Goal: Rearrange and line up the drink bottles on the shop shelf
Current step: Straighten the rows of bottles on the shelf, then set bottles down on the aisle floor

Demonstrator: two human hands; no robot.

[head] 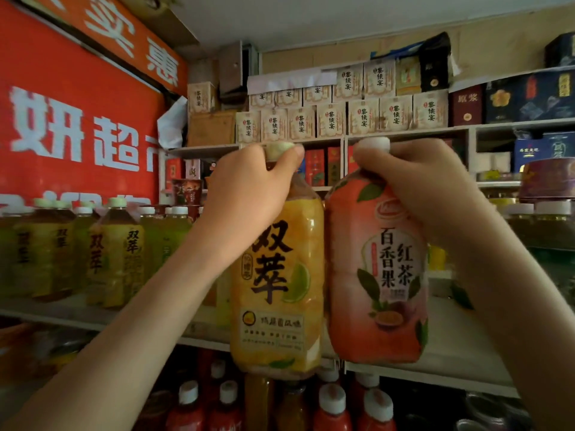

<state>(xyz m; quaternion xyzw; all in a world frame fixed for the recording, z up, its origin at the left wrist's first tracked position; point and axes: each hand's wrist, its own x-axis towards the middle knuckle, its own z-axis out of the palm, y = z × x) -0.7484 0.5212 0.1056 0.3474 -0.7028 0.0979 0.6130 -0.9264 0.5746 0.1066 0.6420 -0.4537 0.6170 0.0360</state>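
Red banner (pixel 77 119) with white characters fills the left wall. Pale shelf (pixel 451 343) runs across mid-frame, its front edge passing behind the two held bottles; the board right of them shows bare up to the frame edge. Tier above is packed with cream boxes (pixel 364 116), little gap between them. Row of yellow-green bottles (pixel 115 253) stands on the shelf's left stretch, close to the front edge. Yellow bottle (pixel 277 275) and pink bottle (pixel 376 275) hang upright side by side in front of the shelf, flanks touching or nearly so, bases below the shelf lip and just above the white caps of the red bottles (pixel 333 409) on the lower tier. Left grip (pixel 249 188) is curled round the yellow bottle's neck under its pale green cap (pixel 278 149). Right grip (pixel 429 188) clasps the pink bottle's neck under its white cap (pixel 373 144).
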